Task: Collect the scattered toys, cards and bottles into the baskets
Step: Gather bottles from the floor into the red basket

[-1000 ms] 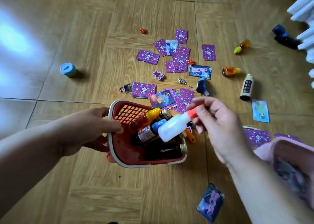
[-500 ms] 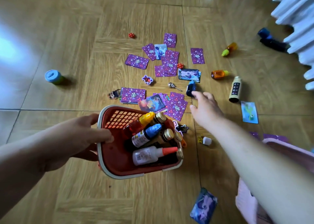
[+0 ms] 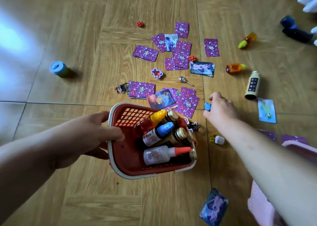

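Observation:
My left hand [image 3: 89,136] grips the left rim of the red basket [image 3: 127,159], which is lifted and tilted. Several bottles lie inside it, among them a white bottle with an orange-red cap [image 3: 163,154]. My right hand [image 3: 220,108] is just right of the basket, its fingers curled round a small dark blue bottle [image 3: 207,106], of which only the blue cap shows. Purple cards [image 3: 181,54] lie scattered on the wooden floor beyond the basket.
On the floor: a cream bottle [image 3: 252,85], two orange bottles [image 3: 235,68] [image 3: 247,40], a blue-lidded pot [image 3: 58,69], a dark bottle [image 3: 296,34] at far right, small toys and picture cards. A pink basket [image 3: 301,148] stands at the right edge.
My right hand dropped the white bottle into the red basket, reached to the dark blue bottle on the floor, took hold of it and drew back toward the basket.

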The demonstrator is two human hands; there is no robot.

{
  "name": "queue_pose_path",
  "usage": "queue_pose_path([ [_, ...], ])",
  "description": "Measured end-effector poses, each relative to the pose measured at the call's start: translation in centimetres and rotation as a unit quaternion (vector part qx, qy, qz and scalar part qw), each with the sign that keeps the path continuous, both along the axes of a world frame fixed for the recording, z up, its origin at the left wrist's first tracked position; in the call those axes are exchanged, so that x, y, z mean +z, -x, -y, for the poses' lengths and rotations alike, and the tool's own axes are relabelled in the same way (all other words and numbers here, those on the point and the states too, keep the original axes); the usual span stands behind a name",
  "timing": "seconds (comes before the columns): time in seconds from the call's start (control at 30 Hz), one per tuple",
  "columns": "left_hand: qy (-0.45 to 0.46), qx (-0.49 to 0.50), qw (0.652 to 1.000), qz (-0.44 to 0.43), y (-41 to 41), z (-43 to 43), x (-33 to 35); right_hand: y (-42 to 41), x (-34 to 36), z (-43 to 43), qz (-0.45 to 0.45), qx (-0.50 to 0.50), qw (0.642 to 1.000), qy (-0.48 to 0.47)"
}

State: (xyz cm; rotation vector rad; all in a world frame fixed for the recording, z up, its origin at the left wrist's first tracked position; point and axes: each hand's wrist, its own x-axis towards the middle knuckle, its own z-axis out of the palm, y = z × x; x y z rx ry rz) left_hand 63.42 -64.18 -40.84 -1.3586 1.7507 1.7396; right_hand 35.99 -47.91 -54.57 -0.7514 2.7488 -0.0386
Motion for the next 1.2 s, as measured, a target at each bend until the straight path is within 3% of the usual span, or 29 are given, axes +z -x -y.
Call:
queue_pose_path([
  [0.1,-0.001,-0.005,1.0,-0.009,-0.3,-0.1,0.1,-1.4,2.9,-0.6,0.039,-0.078,0.976,0.201],
  [0.17,0.0,-0.003,1.0,-0.015,-0.5,-0.2,0.2,-3.7,5.9,-1.0,0.135,-0.095,0.905,0.391],
  [0.23,0.0,-0.005,1.0,-0.021,-0.5,-0.2,0.2,-7.0,8.8,-1.2,0.266,-0.065,0.836,0.475],
  [0.3,0.004,-0.006,1.0,-0.026,-0.4,-0.3,0.4,-10.6,10.2,-1.4,0.325,0.008,0.84,0.435],
  [0.4,0.009,-0.008,0.999,-0.031,-0.2,-0.5,0.5,-14.3,9.5,-1.3,0.328,0.09,0.891,0.301],
  [0.5,0.016,-0.011,0.999,-0.03,-0.3,-0.6,0.3,-14.8,7.5,-1.6,0.248,0.201,0.927,0.195],
  [0.57,0.027,-0.003,0.999,-0.024,-0.3,-0.8,-0.1,-14.3,7.2,-1.9,0.21,0.246,0.924,0.202],
  [0.63,0.036,-0.003,0.999,-0.017,-0.2,-0.9,-0.5,-13.4,7.5,-2.5,0.175,0.216,0.918,0.281],
  [0.7,0.046,-0.006,0.999,-0.016,0.0,-0.9,-0.5,-11.4,7.7,-3.3,0.111,0.098,0.927,0.345],
  [0.77,0.047,-0.007,0.999,-0.018,0.0,-0.5,-0.5,-8.3,6.9,-4.7,0.065,-0.015,0.952,0.298],
  [0.87,0.059,0.003,0.998,-0.01,-0.5,0.4,-0.5,-4.6,4.6,-7.3,0.089,-0.103,0.98,0.147],
  [1.0,0.044,0.044,0.998,-0.018,-1.5,1.1,-0.2,-5.4,2.5,-8.6,0.111,-0.06,0.99,0.06],
  [1.2,0.024,0.077,0.997,-0.015,-3.0,1.1,0.4,-10.9,-0.5,-7.0,0.152,0.148,0.977,-0.036],
])
